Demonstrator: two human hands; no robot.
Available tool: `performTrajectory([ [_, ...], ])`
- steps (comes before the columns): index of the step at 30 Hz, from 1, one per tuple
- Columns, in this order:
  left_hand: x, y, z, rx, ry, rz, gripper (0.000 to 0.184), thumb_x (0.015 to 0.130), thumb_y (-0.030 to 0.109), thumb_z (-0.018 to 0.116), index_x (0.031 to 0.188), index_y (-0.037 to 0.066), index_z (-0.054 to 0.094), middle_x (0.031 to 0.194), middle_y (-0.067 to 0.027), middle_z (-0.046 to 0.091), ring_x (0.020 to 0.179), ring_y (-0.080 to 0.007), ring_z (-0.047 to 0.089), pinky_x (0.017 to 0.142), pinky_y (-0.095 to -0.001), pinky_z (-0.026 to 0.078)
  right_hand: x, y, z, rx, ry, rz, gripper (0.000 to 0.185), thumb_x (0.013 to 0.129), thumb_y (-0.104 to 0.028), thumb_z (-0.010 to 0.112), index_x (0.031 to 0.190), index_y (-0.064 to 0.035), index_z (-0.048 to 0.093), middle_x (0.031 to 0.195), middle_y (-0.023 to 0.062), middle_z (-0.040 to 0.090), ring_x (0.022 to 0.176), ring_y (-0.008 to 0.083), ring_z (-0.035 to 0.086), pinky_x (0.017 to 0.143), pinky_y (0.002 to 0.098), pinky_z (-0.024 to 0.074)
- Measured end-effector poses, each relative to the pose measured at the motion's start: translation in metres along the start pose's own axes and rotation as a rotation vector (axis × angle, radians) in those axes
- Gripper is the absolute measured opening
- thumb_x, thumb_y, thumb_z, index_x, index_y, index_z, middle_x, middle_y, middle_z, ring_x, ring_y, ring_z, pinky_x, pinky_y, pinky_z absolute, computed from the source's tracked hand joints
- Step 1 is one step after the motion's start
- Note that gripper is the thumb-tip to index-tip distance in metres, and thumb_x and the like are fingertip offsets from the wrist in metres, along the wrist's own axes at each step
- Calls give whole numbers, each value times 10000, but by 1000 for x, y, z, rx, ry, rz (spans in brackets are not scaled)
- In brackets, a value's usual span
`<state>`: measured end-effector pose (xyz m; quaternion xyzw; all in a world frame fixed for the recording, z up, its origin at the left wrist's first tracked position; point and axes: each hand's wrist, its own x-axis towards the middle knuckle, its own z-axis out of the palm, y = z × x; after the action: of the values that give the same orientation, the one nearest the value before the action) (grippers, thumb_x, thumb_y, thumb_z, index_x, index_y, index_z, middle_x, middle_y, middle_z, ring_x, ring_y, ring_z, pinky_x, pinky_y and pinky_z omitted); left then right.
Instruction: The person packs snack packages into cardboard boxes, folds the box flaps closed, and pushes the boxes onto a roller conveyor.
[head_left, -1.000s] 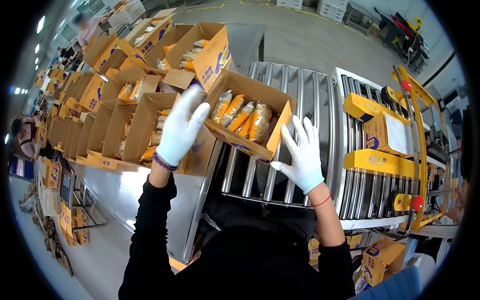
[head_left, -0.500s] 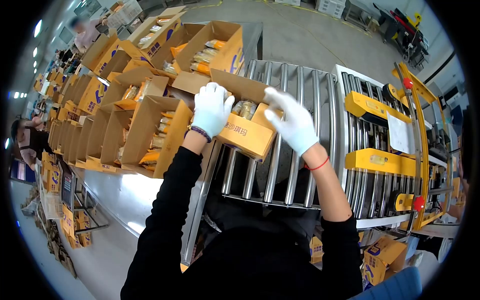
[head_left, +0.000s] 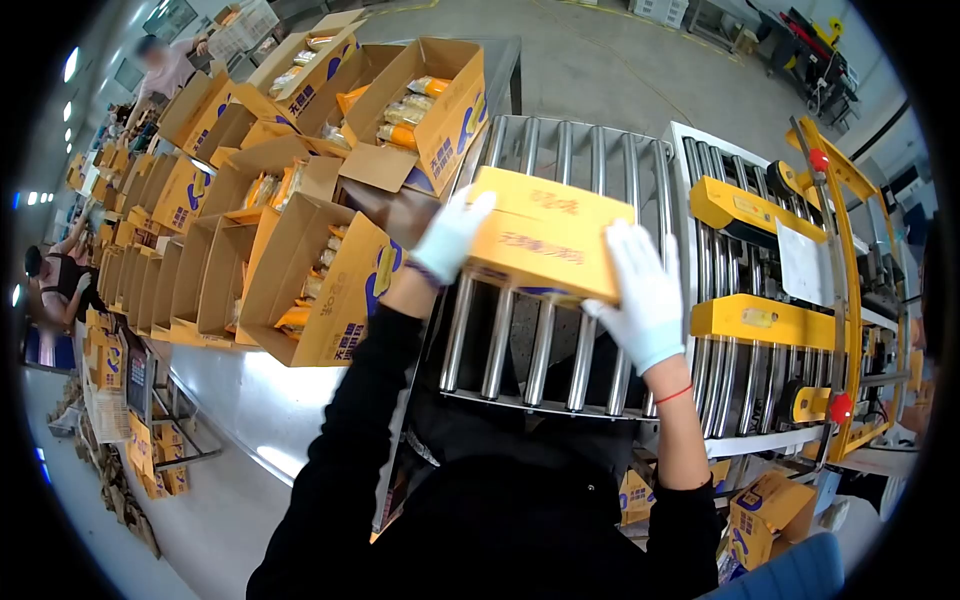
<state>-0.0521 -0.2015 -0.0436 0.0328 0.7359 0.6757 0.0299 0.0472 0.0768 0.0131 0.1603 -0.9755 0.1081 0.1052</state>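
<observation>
Nearest to me are the worker's black sleeves [head_left: 335, 420], with a blue chair back [head_left: 790, 575] low on the right side. The left hand [head_left: 452, 238], white-gloved, is against the left end of a yellow carton [head_left: 550, 235], its thumb near the top edge; the right hand [head_left: 640, 292], gloved too, lies along the opposite end with its fingers stretched out and its thumb at the near lower corner. Both hands look fairly open, neither closed into a fist, and they have the carton between them; whether any left fingers curl underneath, I can't tell. The carton's top is shut and printed with red characters, and it sits over the metal rollers [head_left: 540, 350], though I can't make out whether its whole base rests on them. Left of the hands, a steel table [head_left: 235, 395] carries open cartons [head_left: 345, 290] in rows, with orange and clear packets [head_left: 295, 318] inside some. Over on the right, past the rollers, stands a yellow-framed machine [head_left: 765, 320] with red knobs [head_left: 840, 407] and a white sheet [head_left: 803, 265] between its yellow guides. Farther off, a person in pale pink [head_left: 165, 75] is beside the far cartons.
</observation>
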Motion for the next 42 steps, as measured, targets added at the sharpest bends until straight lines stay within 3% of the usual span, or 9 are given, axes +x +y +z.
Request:
performTrajectory([
  [4,23,-49,142,292,263,343,640,1042,409,540,1488,-34,421,1375,-294,571,1258,-442,576,1093,-458,451,25,37,12,-162,62,118,1045,709,-345,895,1554,-6,381,1593,171,427,1507,331,353,1287,498,171],
  [9,19,58,123,297,-708,20,605,1012,464,615,1399,-1,590,1349,-222,632,1237,-328,622,1095,-391,464,35,55,21,-314,64,125,801,823,-315,795,1500,-23,483,1599,171,413,1502,331,355,1270,485,226],
  [14,85,84,-7,1192,473,773,516,922,332,736,1280,-14,600,1150,-217,655,1108,-388,630,967,-459,519,15,105,22,-318,168,189,388,874,-59,654,1260,-76,688,1579,150,441,1477,314,386,1251,464,279],
  [16,92,97,-48,1439,445,316,526,973,398,653,1298,-12,598,1179,-243,676,1095,-421,651,961,-498,525,8,116,16,-298,278,168,336,846,-27,663,1171,-90,718,1500,143,535,1443,317,424,1232,464,306],
  [22,103,95,-32,1760,-470,433,403,1013,369,591,1045,-18,698,1113,-222,730,1067,-396,691,910,-452,556,-21,62,51,572,163,-5,282,878,-28,636,1126,-102,750,1118,126,746,1065,317,687,991,412,536],
  [25,76,94,-15,596,-234,555,535,965,443,672,1263,0,637,1105,-219,707,1042,-390,667,921,-419,544,-33,21,76,696,-171,17,760,898,-226,737,1545,-19,396,1440,234,570,1333,361,563,1131,394,446],
  [33,6,110,-17,650,-464,326,469,1079,318,530,1405,-16,572,1290,-214,673,1201,-321,644,1040,-364,507,-22,28,19,447,274,23,816,759,-217,847,1484,-69,504,1565,205,462,1466,378,421,1247,554,241],
  [35,21,92,-5,1220,-644,1050,399,1011,323,625,1316,69,662,1352,-199,638,1261,-353,607,1109,-386,469,-15,47,23,308,238,-108,483,866,-208,766,1314,-58,663,1446,186,591,1372,376,532,1205,514,337],
  [42,46,49,73,1079,7,639,398,885,345,764,1108,35,652,1048,-161,606,1035,-349,578,958,-445,475,53,55,-20,32,184,36,889,715,-318,893,1472,-64,503,1353,167,590,1342,322,489,1153,445,376],
])
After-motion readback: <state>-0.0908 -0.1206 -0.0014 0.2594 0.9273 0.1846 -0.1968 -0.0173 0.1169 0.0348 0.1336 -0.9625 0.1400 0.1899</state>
